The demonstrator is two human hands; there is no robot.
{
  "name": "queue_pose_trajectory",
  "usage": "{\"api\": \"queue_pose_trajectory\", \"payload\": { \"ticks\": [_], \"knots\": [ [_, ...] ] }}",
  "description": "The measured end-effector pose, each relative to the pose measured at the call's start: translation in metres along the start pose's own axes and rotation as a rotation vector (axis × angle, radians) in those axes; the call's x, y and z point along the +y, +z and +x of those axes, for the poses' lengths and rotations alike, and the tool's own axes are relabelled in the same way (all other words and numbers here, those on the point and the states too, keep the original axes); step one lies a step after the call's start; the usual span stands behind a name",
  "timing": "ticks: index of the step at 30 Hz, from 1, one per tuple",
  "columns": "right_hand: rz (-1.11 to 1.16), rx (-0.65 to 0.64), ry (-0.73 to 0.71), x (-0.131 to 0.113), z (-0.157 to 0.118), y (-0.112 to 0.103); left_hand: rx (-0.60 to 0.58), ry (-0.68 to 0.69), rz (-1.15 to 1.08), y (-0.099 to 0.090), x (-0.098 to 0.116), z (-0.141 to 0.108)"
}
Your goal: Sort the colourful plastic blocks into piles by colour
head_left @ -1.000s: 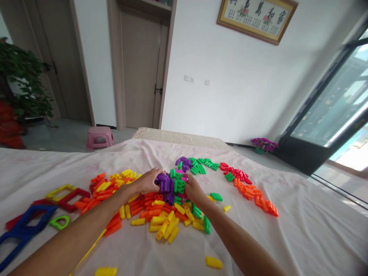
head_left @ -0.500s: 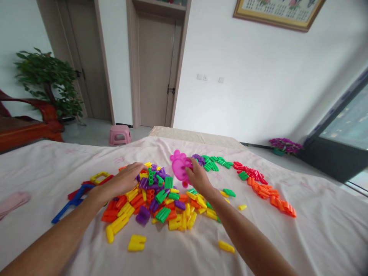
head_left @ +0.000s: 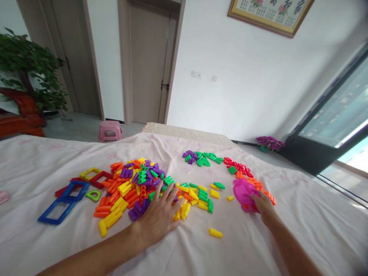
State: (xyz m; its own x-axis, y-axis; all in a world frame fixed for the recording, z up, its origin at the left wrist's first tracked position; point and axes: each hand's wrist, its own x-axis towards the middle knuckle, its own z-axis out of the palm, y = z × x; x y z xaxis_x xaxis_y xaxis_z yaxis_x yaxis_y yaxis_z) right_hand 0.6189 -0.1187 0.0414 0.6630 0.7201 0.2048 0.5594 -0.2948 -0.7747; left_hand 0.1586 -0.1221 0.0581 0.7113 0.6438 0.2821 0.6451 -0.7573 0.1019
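Note:
My left hand (head_left: pixel 159 214) lies with its fingers spread over the near right side of a mixed pile of plastic blocks (head_left: pixel 123 189) in orange, yellow, purple and green. Farther right, my right hand (head_left: pixel 263 205) is closed on a pink paw-shaped piece (head_left: pixel 244 193), beside the orange blocks (head_left: pixel 253 182). Those orange blocks end a curved row with red blocks (head_left: pixel 240 167), green blocks (head_left: pixel 204 158) and purple blocks (head_left: pixel 189 155). Between the pile and the pink piece lie scattered yellow and green blocks (head_left: pixel 203 194). A single yellow block (head_left: pixel 215 233) rests nearer to me.
Left of the pile lie blue frames (head_left: pixel 56 211), a red frame (head_left: pixel 102 179), a yellow frame (head_left: pixel 90 173) and a light green D-shaped piece (head_left: pixel 93 195). All rest on a wrinkled pale cloth (head_left: pixel 195 249). A pink stool (head_left: pixel 110 131) stands beyond it.
My right hand has carried the pink piece rightward and nearer, to beside the orange blocks. My left hand has moved right and nearer across the pile, and its fingers are spread. The view has shifted.

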Motion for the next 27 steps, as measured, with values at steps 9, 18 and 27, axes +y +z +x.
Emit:
{"api": "queue_pose_trajectory", "payload": {
  "ticks": [9, 18, 27],
  "knots": [
    [0.246, -0.424, -0.014, -0.094, -0.071, 0.095, 0.127, -0.198, 0.094, -0.012, -0.033, 0.006],
    [0.36, -0.655, -0.152, -0.166, -0.143, 0.178, 0.068, -0.325, 0.106, -0.031, -0.072, -0.023],
    [0.081, -0.658, -0.626, -0.237, -0.179, 0.195, 0.016, -0.457, 0.222, -0.047, -0.127, -0.061]
  ]
}}
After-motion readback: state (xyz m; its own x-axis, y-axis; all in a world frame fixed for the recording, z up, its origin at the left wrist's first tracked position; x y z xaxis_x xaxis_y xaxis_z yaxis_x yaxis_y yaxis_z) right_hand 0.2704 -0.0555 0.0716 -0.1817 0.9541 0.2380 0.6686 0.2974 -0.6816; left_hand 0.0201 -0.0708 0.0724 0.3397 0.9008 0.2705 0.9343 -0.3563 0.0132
